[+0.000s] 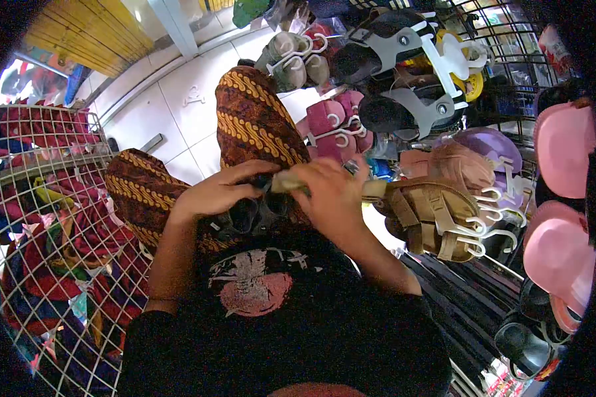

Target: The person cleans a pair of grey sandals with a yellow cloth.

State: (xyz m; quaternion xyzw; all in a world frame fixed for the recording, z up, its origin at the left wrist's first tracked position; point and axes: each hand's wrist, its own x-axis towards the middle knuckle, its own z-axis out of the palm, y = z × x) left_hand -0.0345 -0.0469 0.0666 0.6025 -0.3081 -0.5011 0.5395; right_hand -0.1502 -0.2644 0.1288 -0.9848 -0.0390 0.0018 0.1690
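I sit with a pair of black shoes or sandals [244, 216] in my lap, dark against my shirt, so their exact shape is hard to make out. My left hand [225, 190] lies over them with its fingers curled onto the dark upper edge. Close beside it, my right hand [331, 198], slightly blurred, is closed around a beige, cloth-like piece [286, 181]. One end of that piece touches or nearly touches the black footwear; a similar beige part shows on the other side of the hand.
Brown sandals [437, 215] on white hangers hang close to my right. Beyond are maroon sandals [338, 126], black shoes on a grey hanger [404, 53] and pink footwear [563, 149]. A wire basket [53, 264] of colourful cloth stands left. A white hanger [193, 96] lies on the tiles.
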